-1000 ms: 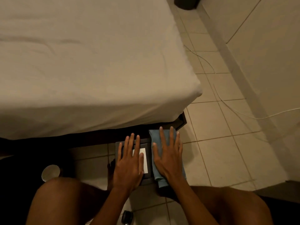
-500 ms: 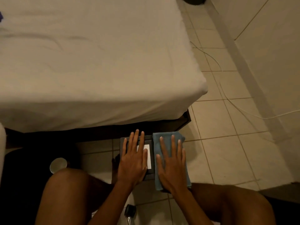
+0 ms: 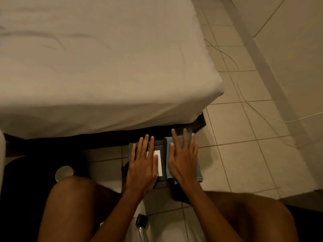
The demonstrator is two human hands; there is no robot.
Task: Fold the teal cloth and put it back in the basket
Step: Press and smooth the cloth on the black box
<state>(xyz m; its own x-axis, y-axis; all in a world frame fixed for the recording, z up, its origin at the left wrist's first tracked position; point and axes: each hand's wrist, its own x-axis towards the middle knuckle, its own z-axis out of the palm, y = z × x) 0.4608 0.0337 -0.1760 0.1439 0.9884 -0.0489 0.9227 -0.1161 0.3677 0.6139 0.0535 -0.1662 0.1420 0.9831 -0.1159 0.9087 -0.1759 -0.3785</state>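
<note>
Right hand: the right hand (image 3: 183,163) lies flat, fingers apart and stretched toward 12 o'clock, palm pressing down on the cloth (image 3: 198,170); it grips nothing.
Left hand: the left hand (image 3: 144,169) lies flat too, fingers spread, resting on a dark box (image 3: 162,179) with a white label (image 3: 159,165); it holds nothing.
Cloth: teal, already a narrow folded strip, lying just at 3 o'clock of the box, touching or nearly touching its side. Whether it sits on the box's edge or on the floor (image 3: 244,154) cannot be told.
Basket: none is clearly in view; the dark box may be it, but that cannot be told.
Handling: the cloth looks light, soft and limp, not slippery, not fragile. It will likely sag and unfold if lifted by one corner.
Where to hold: a pinch through all layers at the folded edge, or both hands under the two short ends, would likely keep the fold.
Stage: probably smoothing the last fold; putting it away is not yet done.
Around: the bed (image 3: 104,67) at 12 o'clock, a cable (image 3: 244,95) at 2 o'clock, a round cup (image 3: 64,172) at 9 o'clock.
</note>
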